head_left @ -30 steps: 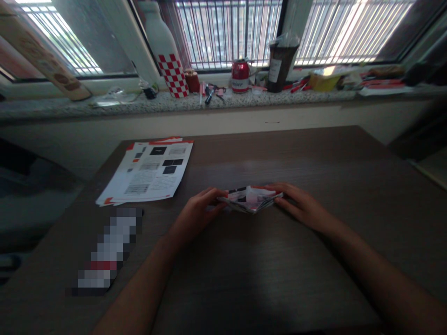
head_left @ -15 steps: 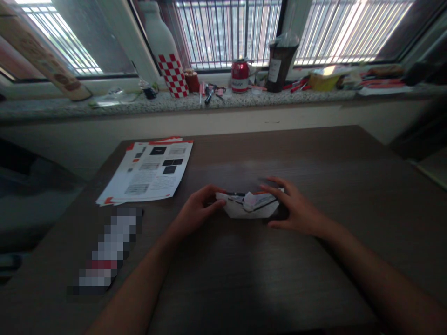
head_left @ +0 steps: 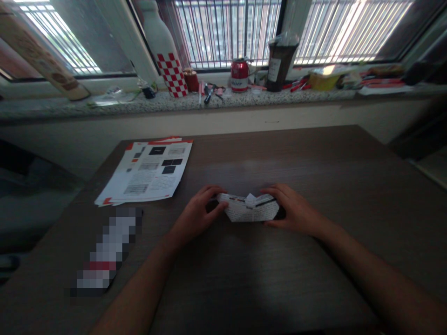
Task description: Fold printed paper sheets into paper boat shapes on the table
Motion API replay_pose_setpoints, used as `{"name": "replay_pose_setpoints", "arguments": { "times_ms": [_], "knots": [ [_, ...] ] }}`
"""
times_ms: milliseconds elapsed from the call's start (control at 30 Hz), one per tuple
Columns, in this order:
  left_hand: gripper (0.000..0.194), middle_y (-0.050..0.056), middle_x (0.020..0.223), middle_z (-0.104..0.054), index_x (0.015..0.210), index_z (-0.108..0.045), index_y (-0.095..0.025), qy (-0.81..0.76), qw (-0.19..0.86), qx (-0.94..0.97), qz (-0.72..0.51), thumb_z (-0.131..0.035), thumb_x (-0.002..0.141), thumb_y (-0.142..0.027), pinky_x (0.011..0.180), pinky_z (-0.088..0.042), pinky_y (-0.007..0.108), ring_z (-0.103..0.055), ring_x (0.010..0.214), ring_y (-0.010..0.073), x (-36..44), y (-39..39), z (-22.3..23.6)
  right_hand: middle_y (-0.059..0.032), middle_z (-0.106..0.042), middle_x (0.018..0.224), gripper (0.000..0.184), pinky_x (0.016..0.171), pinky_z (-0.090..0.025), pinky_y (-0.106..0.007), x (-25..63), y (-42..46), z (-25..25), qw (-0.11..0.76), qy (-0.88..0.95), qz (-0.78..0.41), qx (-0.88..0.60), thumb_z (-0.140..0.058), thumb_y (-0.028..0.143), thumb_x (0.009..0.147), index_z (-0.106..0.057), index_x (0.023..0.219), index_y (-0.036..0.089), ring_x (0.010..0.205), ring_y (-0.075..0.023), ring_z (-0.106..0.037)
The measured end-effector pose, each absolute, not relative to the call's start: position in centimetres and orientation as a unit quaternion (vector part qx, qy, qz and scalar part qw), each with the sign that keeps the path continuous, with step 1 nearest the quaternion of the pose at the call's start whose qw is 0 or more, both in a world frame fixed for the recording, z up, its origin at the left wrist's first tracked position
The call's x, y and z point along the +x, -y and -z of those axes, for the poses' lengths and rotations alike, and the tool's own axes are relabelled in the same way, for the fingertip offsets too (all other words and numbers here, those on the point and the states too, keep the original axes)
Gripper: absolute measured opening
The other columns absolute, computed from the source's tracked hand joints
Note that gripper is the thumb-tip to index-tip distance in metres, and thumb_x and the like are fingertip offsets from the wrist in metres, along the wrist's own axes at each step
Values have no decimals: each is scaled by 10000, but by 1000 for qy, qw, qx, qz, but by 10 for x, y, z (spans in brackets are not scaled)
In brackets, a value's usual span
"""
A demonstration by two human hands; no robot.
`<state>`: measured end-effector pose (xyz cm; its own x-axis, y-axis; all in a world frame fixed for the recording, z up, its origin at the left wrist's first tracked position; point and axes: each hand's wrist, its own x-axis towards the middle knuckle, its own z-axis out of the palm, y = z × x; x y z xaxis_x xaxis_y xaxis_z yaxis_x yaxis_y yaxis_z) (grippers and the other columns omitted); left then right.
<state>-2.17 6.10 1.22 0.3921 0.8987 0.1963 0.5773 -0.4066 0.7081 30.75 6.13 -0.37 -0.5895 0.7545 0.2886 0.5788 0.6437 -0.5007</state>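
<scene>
A folded paper boat (head_left: 249, 211), white with printed lines and a small peak in its middle, stands on the table in front of me. My left hand (head_left: 200, 209) is closed on the boat's left end, thumb on the near side and fingers behind. At the other end, my right hand (head_left: 293, 207) curls round the right tip, with its fingers along the far edge and its thumb low near the bottom corner. Both hands partly cover the ends of the boat.
Printed sheets (head_left: 146, 174) lie in a stack at the table's far left. Nearer me is a pixelated flat object (head_left: 108, 251). Along the windowsill (head_left: 122, 109) stand a checkered bottle (head_left: 171, 74), a red can (head_left: 239, 74), a dark drink cup (head_left: 279, 65) and a yellow container (head_left: 324, 81).
My right hand's fingers, raised and blurred before, have come down and closed round the boat's right end. The boat has tilted slightly, showing more of its printed near side.
</scene>
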Motion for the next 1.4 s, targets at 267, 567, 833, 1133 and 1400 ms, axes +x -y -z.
{"name": "replay_pose_setpoints", "arguments": {
  "times_ms": [267, 567, 833, 1133, 1400],
  "knots": [
    [964, 131, 1572, -511, 1611, -353, -277, -384, 142, 891, -194, -882, 824, -451, 1199, -404, 564, -471, 1444, 360, -6, -46, -20, -136, -620, 1364, 713, 1048, -523, -555, 306, -61, 3, 250, 873, -201, -367, -851, 436, 810, -533, 1427, 277, 1264, -355, -601],
    [814, 125, 1404, -649, 1506, -482, -250, -396, 118, 888, -201, -896, 815, -366, 1075, -497, 544, -623, 1251, 345, -6, -50, -11, -135, -620, 1350, 692, 1038, -532, -559, 303, -60, -1, 246, 873, -202, -369, -852, 417, 816, -535, 1415, 283, 1267, -352, -602],
    [731, 118, 1327, -687, 1456, -526, -248, -384, 103, 894, -206, -888, 831, -358, 1018, -525, 534, -651, 1181, 340, -4, -49, -14, -130, -647, 1310, 608, 999, -548, -555, 302, -58, -8, 245, 874, -188, -376, -815, 440, 845, -578, 1382, 280, 1228, -355, -619],
    [769, 100, 1423, -626, 1436, -512, -263, -398, 111, 892, -182, -910, 785, -361, 1096, -457, 534, -573, 1299, 354, -1, -46, -20, -143, -620, 1348, 608, 1034, -537, -549, 302, -56, -8, 239, 889, -170, -351, -785, 447, 888, -534, 1410, 262, 1264, -352, -597],
    [660, 98, 1333, -668, 1385, -518, -255, -398, 81, 896, -182, -869, 829, -318, 1046, -475, 523, -615, 1205, 339, 1, -48, -16, -131, -630, 1330, 613, 1012, -552, -557, 300, -56, -10, 249, 883, -168, -361, -814, 401, 852, -562, 1397, 281, 1243, -357, -612]
  ]
}}
